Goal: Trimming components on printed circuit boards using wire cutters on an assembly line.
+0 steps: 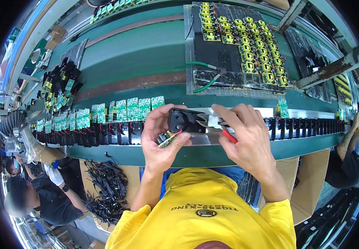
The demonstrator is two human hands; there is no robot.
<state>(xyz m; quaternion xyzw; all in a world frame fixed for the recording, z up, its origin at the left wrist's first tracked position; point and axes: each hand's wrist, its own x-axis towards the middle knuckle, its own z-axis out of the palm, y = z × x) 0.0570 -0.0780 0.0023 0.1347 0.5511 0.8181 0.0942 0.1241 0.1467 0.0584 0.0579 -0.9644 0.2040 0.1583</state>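
Observation:
My left hand [158, 143] grips a black plastic housing [183, 120] just above the near edge of the bench. A small green circuit board [169, 140] hangs from the housing on red and yellow wires, beside my left thumb. My right hand [250, 139] is closed around pliers with a red handle [229, 135]. The metal jaws reach the right end of the housing; whether they clamp on it I cannot tell. Something white [214, 121] shows at the pliers, partly covered by my right fingers.
Black housings [287, 126] line a metal rail, many at left topped by green boards [121, 110]. Beyond, a black mat [212, 54] bears yellow transformer boards [250, 45] and a green-handled tool [206, 85]. Cardboard boxes, one with black cables [104, 182], stand below; co-workers [51, 191] flank me.

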